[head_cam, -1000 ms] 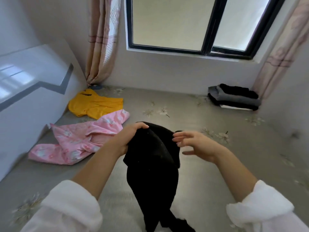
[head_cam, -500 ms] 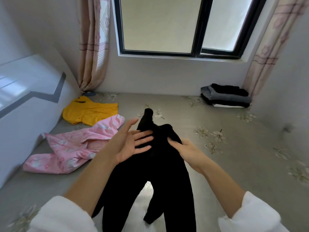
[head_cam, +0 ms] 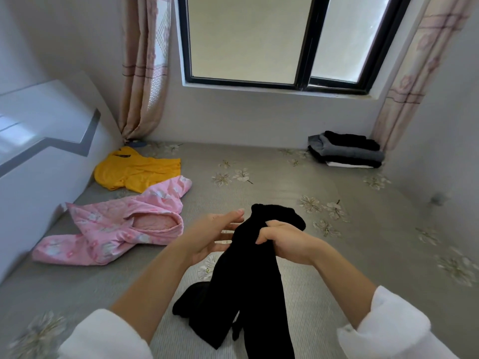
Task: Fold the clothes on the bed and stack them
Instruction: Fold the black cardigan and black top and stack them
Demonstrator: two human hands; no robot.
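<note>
Our right hand (head_cam: 282, 239) is curled tight round the black trousers (head_cam: 248, 281) near their top end, mid-frame over the bed (head_cam: 337, 229). The legs run straight down to the bottom edge. Our left hand (head_cam: 215, 237), fingers straight and apart, sits just left of the waistband.

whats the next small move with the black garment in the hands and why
Probably lower the black garment flat onto the bed and smooth it with the left hand. Only the right hand grips its bunched top end, the left hand is open beside it, and its lower part lies crumpled on the bed, so it likely needs spreading before folding.
</note>
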